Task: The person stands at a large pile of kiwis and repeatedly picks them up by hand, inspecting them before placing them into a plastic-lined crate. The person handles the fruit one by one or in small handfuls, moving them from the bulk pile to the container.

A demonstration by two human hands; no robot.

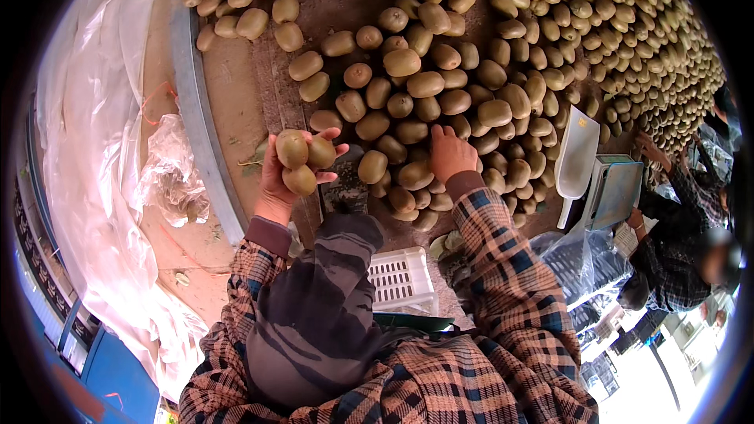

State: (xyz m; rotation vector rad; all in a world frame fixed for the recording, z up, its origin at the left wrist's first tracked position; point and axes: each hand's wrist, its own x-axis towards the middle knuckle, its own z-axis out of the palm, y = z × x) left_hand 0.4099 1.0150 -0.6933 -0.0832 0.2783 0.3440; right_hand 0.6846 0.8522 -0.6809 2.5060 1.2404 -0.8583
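Several kiwifruit (299, 181) rest in my left hand (277, 179), palm up, with the fingers spread under and behind them. My right hand (452, 153) reaches down into the kiwifruit heap (402, 63), fingertips among the fruit; whether it grips one is hidden. Brown kiwifruit lie loosely piled ahead of both hands and spread up to the top right. A white plastic basket (402, 282) with slotted sides stands by my knee, below and between my forearms.
A white scoop (576, 156) leans beside a weighing scale (615, 194) on the right. A co-worker (665, 265) sits beyond, hands near the scale and heap. Plastic-covered crates (577, 271) stand nearer. A metal rail (203, 94) and crumpled plastic sheeting (100, 147) run along the left.
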